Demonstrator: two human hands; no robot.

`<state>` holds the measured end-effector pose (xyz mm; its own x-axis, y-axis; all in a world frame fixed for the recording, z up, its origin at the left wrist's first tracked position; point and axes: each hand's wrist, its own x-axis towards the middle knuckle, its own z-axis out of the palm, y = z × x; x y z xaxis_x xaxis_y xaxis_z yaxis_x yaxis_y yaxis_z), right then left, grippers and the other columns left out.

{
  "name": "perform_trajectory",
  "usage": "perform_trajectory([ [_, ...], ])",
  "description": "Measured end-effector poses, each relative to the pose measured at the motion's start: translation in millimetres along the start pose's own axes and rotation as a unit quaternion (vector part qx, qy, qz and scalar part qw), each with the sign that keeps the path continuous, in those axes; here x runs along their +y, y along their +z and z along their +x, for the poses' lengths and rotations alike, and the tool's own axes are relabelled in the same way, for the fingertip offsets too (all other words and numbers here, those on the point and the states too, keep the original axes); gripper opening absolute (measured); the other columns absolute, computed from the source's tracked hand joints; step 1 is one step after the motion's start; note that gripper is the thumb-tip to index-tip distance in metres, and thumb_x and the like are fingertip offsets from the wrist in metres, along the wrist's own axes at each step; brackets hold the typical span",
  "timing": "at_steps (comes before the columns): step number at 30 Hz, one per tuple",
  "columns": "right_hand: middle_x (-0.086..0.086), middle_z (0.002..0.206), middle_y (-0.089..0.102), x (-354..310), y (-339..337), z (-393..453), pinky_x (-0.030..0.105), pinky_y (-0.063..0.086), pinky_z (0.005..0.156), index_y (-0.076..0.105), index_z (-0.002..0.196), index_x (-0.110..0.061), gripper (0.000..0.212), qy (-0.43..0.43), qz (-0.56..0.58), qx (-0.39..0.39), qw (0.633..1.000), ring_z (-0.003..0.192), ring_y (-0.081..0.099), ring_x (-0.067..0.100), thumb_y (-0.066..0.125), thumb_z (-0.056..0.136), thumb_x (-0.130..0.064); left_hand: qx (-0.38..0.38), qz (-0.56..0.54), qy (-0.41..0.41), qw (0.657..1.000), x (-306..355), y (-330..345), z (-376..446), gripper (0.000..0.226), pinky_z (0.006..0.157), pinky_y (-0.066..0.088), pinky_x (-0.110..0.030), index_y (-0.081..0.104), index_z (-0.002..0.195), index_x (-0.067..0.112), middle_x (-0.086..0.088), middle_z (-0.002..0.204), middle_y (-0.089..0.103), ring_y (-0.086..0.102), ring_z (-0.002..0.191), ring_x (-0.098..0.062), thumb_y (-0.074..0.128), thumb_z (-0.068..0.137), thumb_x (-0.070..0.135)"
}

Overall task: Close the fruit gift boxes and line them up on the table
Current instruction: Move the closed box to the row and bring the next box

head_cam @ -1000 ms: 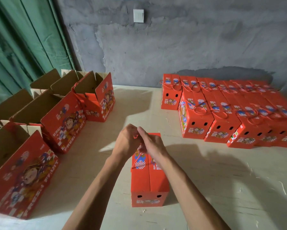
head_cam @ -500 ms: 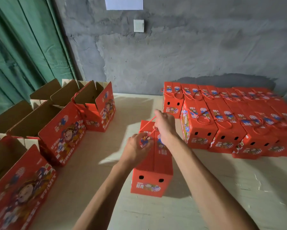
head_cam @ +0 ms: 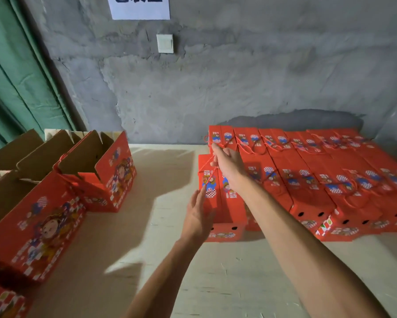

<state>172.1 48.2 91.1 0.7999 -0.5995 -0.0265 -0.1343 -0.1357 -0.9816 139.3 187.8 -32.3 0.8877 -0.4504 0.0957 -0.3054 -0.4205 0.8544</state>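
A closed red fruit gift box (head_cam: 229, 210) stands on the pale table (head_cam: 216, 278), touching the left end of the front row of closed red boxes (head_cam: 312, 187). My right hand (head_cam: 227, 164) is over its far end, pinching its red cord handle (head_cam: 206, 173), which runs taut down to the lid. My left hand (head_cam: 198, 214) lies flat against the box's left side, fingers apart. Several open red boxes (head_cam: 105, 173) with raised cardboard flaps stand at the left.
The closed boxes fill the right back of the table in two rows against a grey concrete wall (head_cam: 216, 88). A green curtain (head_cam: 14, 76) hangs at the left. A white switch (head_cam: 165, 43) and a paper sign (head_cam: 139, 6) are on the wall.
The closed box has gone from the table's middle, away from me and to the right, up against the front row. My left hand came off the lid onto the box's side.
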Motion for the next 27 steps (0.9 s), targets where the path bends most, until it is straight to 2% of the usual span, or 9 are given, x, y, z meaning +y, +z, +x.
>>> perform_trajectory([
  [3, -0.001, 0.063, 0.067, 11, -8, 32, 0.032, 0.044, 0.065, 0.06, 0.075, -0.012, 0.049, -0.003, -0.001, -0.014, 1.0, 0.067, 0.06, 0.017, 0.06, 0.095, -0.056, 0.0, -0.025, -0.027, 0.999, -12, 20, 27, 0.07, 0.111, 0.044, -0.046, 0.033, 0.158, 0.031, -0.007, 0.154, 0.038, 0.041, 0.141, -0.022, 0.06, 0.096, 0.012],
  [6, 0.003, 0.067, 0.065, 21, -14, 62, 0.034, 0.044, 0.071, 0.061, 0.081, -0.01, 0.048, -0.002, 0.016, -0.014, 1.0, 0.069, 0.058, 0.018, 0.062, 0.094, -0.056, 0.037, -0.084, -0.072, 0.993, -20, 39, 52, 0.064, 0.083, 0.049, -0.013, 0.045, 0.147, 0.037, 0.027, 0.117, 0.052, 0.052, 0.103, 0.01, 0.064, 0.09, 0.017],
  [8, 0.004, 0.069, 0.065, 27, -16, 81, 0.034, 0.045, 0.073, 0.062, 0.083, -0.009, 0.047, 0.002, 0.021, -0.015, 1.0, 0.071, 0.059, 0.019, 0.063, 0.094, -0.055, 0.035, -0.121, -0.097, 0.987, -25, 50, 67, 0.051, 0.075, 0.05, -0.012, 0.054, 0.137, 0.037, 0.03, 0.102, 0.063, 0.061, 0.094, 0.008, 0.066, 0.09, 0.02],
  [11, 0.004, 0.073, 0.068, 39, -20, 100, 0.035, 0.045, 0.073, 0.065, 0.085, -0.008, 0.049, 0.015, 0.004, -0.018, 1.0, 0.074, 0.06, 0.019, 0.061, 0.095, -0.057, 0.015, -0.144, -0.122, 0.982, -30, 64, 83, 0.047, 0.08, 0.061, -0.043, 0.053, 0.132, 0.047, 0.014, 0.107, 0.072, 0.072, 0.096, -0.015, 0.066, 0.094, 0.023],
  [13, 0.0, 0.073, 0.068, 49, -24, 113, 0.035, 0.045, 0.075, 0.069, 0.089, -0.005, 0.05, 0.03, 0.006, -0.011, 0.999, 0.074, 0.061, 0.017, 0.06, 0.097, -0.054, 0.013, -0.162, -0.128, 0.978, -36, 71, 94, 0.049, 0.081, 0.062, -0.047, 0.054, 0.138, 0.042, 0.011, 0.108, 0.075, 0.073, 0.096, -0.014, 0.066, 0.095, 0.021],
  [18, 0.001, 0.084, 0.074, 62, -32, 129, 0.036, 0.051, 0.087, 0.075, 0.096, -0.007, 0.036, 0.055, 0.001, -0.025, 0.998, 0.079, 0.066, 0.013, 0.059, 0.1, -0.039, 0.001, -0.176, -0.142, 0.974, -41, 74, 122, 0.043, 0.067, 0.062, -0.029, 0.062, 0.13, 0.036, 0.016, 0.091, 0.078, 0.075, 0.082, -0.006, 0.065, 0.094, 0.012],
  [20, 0.002, 0.086, 0.076, 63, -35, 132, 0.032, 0.049, 0.077, 0.076, 0.094, -0.007, 0.036, 0.056, -0.031, -0.019, 0.998, 0.077, 0.064, 0.01, 0.057, 0.1, -0.037, -0.004, -0.172, -0.141, 0.975, -40, 73, 125, 0.043, 0.059, 0.056, -0.019, 0.061, 0.129, 0.038, 0.017, 0.087, 0.078, 0.074, 0.077, -0.002, 0.063, 0.095, 0.011],
  [24, 0.014, 0.067, 0.051, 60, -32, 125, 0.037, 0.041, 0.063, 0.056, 0.074, -0.007, 0.036, 0.053, -0.163, -0.007, 0.985, 0.066, 0.048, 0.019, 0.056, 0.096, -0.035, 0.011, -0.121, -0.12, 0.985, -34, 66, 122, 0.033, 0.08, 0.06, -0.03, 0.066, 0.127, 0.031, 0.006, 0.112, 0.075, 0.071, 0.098, -0.009, 0.059, 0.099, 0.017],
  [27, -0.002, 0.063, 0.039, 58, -24, 104, 0.029, 0.032, 0.054, 0.041, 0.07, -0.017, 0.037, 0.034, -0.264, -0.004, 0.964, 0.056, 0.041, 0.017, 0.055, 0.098, -0.036, 0.085, -0.102, -0.086, 0.987, -23, 60, 115, 0.02, 0.077, 0.048, -0.009, 0.074, 0.115, 0.021, 0.006, 0.116, 0.07, 0.063, 0.106, -0.01, 0.061, 0.1, 0.02],
])
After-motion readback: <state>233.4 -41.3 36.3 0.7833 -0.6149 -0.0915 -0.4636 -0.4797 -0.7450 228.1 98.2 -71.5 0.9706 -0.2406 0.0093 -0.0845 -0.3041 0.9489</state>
